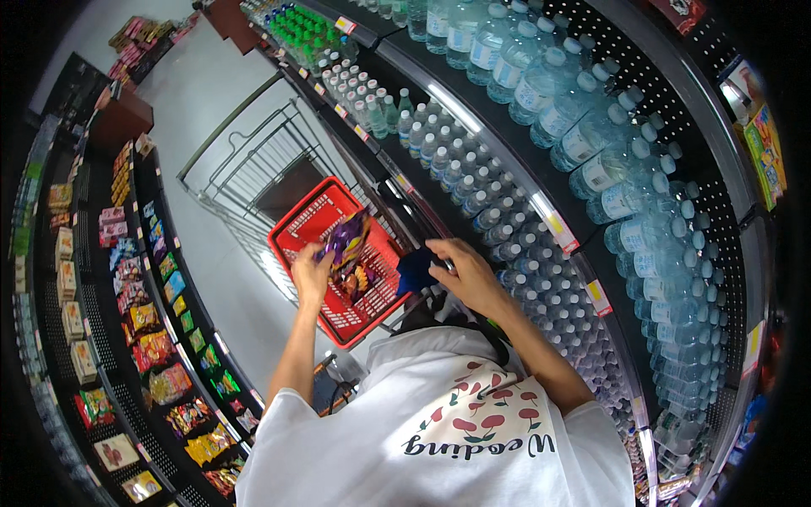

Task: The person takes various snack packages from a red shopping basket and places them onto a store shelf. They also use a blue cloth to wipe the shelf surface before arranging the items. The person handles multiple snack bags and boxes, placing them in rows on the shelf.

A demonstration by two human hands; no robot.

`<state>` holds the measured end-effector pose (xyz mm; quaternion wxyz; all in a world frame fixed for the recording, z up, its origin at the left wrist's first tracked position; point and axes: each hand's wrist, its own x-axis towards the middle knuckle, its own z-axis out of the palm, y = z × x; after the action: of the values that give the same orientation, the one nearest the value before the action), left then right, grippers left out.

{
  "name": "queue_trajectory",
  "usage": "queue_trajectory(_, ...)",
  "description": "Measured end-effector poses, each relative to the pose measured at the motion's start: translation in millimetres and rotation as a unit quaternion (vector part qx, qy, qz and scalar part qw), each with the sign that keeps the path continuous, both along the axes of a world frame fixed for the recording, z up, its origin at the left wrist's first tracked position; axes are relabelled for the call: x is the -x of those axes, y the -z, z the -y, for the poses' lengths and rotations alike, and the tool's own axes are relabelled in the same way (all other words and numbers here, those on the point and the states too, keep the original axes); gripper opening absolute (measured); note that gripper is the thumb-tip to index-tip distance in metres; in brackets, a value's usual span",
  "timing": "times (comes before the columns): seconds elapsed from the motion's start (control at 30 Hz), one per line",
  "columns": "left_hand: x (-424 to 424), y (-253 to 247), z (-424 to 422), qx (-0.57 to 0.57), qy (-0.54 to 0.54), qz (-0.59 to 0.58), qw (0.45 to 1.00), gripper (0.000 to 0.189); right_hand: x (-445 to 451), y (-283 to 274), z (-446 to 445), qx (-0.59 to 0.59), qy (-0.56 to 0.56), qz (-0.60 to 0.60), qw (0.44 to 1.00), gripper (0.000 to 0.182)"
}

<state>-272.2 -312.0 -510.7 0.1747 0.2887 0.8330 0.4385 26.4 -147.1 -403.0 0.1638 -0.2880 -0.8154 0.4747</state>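
My left hand grips a shiny purple snack bag by its near end. The bag is tilted over a red plastic shopping basket. Inside the basket lies another snack packet in orange, brown and purple. My right hand is to the right of the basket, thumb and fingers bent beside a dark blue cloth-like item. Something small and dark shows between its thumb and fingers, and whether it is held is unclear. The basket rests on a grey metal shopping cart.
Close on the right, shelves hold large water bottles and rows of smaller bottles. Snack shelves line the left side, with packets along them. Pale floor runs between. A brown box-like stand is farther off.
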Motion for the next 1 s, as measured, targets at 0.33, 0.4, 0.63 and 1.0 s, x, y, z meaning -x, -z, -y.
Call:
queue_trajectory(0.33,54.4,193.4,78.5,0.288,-0.082,-0.087,0.95,0.023,-76.9,1.4,-1.9,-0.073,0.099,0.111,0.986,0.036)
queue_trajectory(0.4,69.2,182.6,59.7,0.252,-0.073,-0.052,0.963,0.033,-84.9,-23.1,0.1,-0.091,0.134,0.118,0.98,0.036)
queue_trajectory(0.63,36.2,35.6,-145.9,-0.194,0.027,0.001,0.981,0.028,-118.2,-115.3,-1.5,-0.274,0.256,0.035,0.926,0.04)
queue_trajectory(1.0,-229.9,-411.1,-236.8,-0.543,0.428,-0.064,0.72,0.028,-242.8,-324.8,11.0,-0.549,0.429,-0.182,0.694,0.04)
